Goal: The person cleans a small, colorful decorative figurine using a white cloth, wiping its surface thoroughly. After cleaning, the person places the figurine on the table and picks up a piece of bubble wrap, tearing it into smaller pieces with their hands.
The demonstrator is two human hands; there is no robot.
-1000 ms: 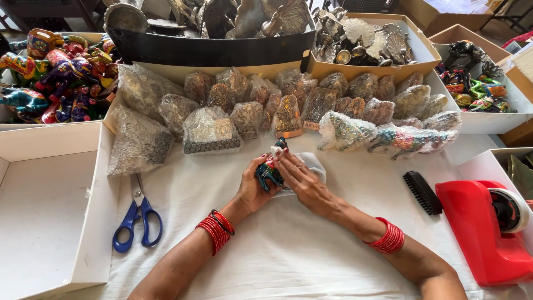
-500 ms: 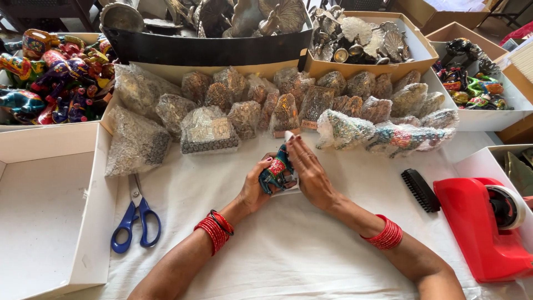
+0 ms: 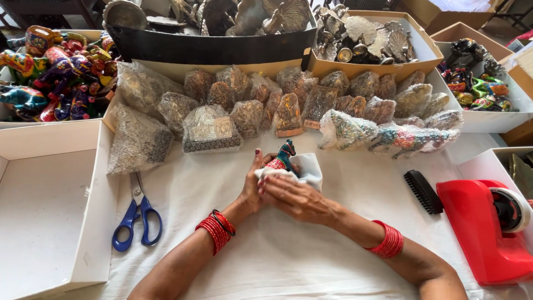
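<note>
A small painted horse figurine, teal and red, stands upright in white wrapping sheet at the middle of the white-covered table. My left hand cups the figurine and wrap from the left side. My right hand lies over the wrap from the front, pressing it against the figurine's body. Only the head, neck and part of the back show above the wrap. Red bangles ring both wrists.
Blue-handled scissors lie at the left beside an open white box. A black brush and a red tape dispenser sit at the right. Several bubble-wrapped figurines line the back, with trays of painted and metal figurines behind.
The white sheet has been drawn up around the figurine, which was more exposed between my hands before. My right hand has moved over the front of the wrap.
</note>
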